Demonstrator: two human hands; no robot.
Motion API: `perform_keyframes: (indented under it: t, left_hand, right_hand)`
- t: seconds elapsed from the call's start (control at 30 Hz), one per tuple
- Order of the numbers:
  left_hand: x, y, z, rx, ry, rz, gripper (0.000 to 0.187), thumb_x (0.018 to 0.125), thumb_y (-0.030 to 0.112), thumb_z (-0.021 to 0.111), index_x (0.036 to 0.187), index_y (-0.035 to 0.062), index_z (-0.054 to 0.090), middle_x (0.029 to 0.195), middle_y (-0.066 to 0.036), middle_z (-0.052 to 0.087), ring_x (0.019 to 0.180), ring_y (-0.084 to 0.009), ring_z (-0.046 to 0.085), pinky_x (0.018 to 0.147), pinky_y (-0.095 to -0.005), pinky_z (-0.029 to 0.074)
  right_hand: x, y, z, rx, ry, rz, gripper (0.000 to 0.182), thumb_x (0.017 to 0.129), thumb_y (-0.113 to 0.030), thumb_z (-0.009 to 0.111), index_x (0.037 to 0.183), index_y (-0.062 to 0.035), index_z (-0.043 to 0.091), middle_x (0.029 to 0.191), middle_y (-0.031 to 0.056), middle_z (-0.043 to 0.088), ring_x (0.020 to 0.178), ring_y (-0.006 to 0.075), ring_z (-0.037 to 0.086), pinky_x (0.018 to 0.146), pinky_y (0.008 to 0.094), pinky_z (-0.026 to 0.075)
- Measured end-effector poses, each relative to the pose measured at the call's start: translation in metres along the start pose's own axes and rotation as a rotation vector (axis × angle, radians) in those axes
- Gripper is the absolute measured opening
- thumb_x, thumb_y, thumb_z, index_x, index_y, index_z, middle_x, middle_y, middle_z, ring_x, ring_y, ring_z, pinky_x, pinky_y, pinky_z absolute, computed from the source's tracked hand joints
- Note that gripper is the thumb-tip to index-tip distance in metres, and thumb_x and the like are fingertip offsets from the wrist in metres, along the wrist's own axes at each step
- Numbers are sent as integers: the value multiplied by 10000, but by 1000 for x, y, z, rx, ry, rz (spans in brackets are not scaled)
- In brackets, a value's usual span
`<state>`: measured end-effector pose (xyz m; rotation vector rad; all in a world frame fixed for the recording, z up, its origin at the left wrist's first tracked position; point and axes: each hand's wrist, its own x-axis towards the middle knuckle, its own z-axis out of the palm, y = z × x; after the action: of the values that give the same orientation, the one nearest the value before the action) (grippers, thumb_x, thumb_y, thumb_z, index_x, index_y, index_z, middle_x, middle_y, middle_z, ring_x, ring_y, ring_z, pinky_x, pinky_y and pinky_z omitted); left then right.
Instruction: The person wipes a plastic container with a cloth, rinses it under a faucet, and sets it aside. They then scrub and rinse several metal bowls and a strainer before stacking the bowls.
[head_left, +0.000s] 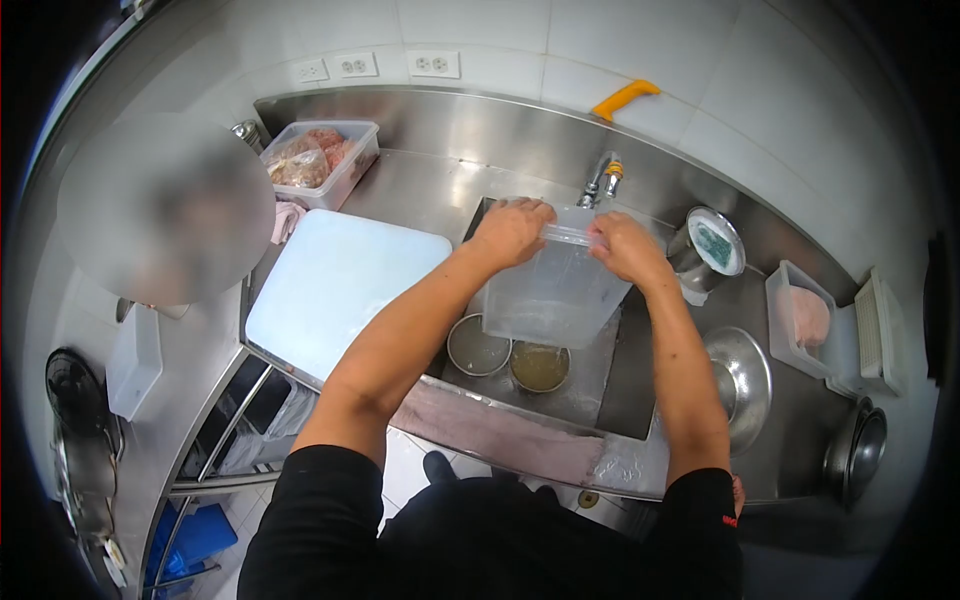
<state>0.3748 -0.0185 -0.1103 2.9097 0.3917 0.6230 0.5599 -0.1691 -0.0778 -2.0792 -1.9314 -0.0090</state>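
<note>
A clear plastic container (555,290) is tilted over the sink (625,375), its far rim close under the faucet (600,180). My left hand (514,232) grips that rim on the left, fingers curled over the edge. On the right side of the same rim, my right hand (628,247) is closed around it. Down in the sink, below the container, stand two round metal bowls: one with greyish contents (479,345), the other holding cloudy yellowish liquid (540,368).
Left of the sink lies a white cutting board (345,285); behind it sits a tub of bagged food (318,165). To the right are a metal pot with a green scrubber (712,245), a metal bowl (740,390) and a plastic bin (800,318). A pink towel (500,435) covers the front edge.
</note>
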Motion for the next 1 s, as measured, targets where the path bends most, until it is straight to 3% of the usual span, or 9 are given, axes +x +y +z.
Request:
perform_keyframes:
  t: [0.07,0.17,0.27,0.33,0.4,0.47,0.57,0.67,1.0]
  left_hand:
    - [-17,-9,-9,88,58,-25,577,800,285,717,1294,73,507,1196,-164,613,1194,-343,541,1014,-418,417]
    - [-48,-28,-24,-363,18,-259,820,788,282,757,1458,48,346,1268,-215,578,1176,-396,553,1025,-410,423]
    - [-85,-40,-14,-523,-195,-592,921,803,319,760,1500,11,243,1246,-246,588,1088,-368,601,933,-380,479]
    - [-106,-42,12,-618,-324,-671,956,798,372,758,1492,-18,229,1260,-285,567,1169,-354,570,989,-380,444]
    - [-124,-38,29,-735,-408,-752,930,813,371,745,1481,-39,243,1178,-258,590,1071,-311,572,907,-359,451]
    - [-131,-26,32,-876,-443,-832,840,849,317,721,1466,-51,285,999,-167,658,794,-239,609,686,-319,499]
    - [-134,-36,51,-926,-130,-642,616,889,336,664,1307,-81,488,912,-127,651,748,-219,591,681,-331,490]
    - [-124,-31,1,-817,-94,-662,477,920,371,608,1072,-81,605,863,-120,650,731,-207,591,689,-334,492]
    - [-109,-37,-71,-870,47,-527,432,919,401,614,905,-30,592,793,-103,618,712,-195,584,672,-342,501]
  right_hand:
    - [-2,-11,-4,-14,-28,-6,259,774,-194,725,983,-72,630,994,127,645,993,327,602,839,436,484]
    - [-13,-36,-18,52,-1,32,298,741,-209,769,924,-44,600,913,144,625,878,345,601,748,437,463]
    - [-23,-58,-38,-4,60,20,314,724,-214,783,894,-34,589,859,125,625,841,337,603,719,428,461]
    - [-29,-77,-53,-22,82,31,310,714,-203,788,877,-32,587,836,122,623,827,331,602,708,422,461]
    - [-33,-99,-68,-47,97,28,297,719,-202,780,873,-36,587,838,116,628,842,327,602,710,423,465]
    - [-37,-121,-84,-83,107,14,275,739,-210,758,881,-46,589,866,106,638,884,326,602,726,432,472]
    - [-45,-155,-105,-116,154,-31,273,727,-207,762,861,-47,585,862,108,635,867,329,600,709,427,469]
    - [-55,-189,-121,-174,240,-85,274,725,-203,762,858,-48,579,851,105,633,841,324,599,688,421,467]
    - [-70,-272,-161,-309,357,19,285,735,-205,760,869,-40,570,818,109,610,797,299,598,675,396,464]
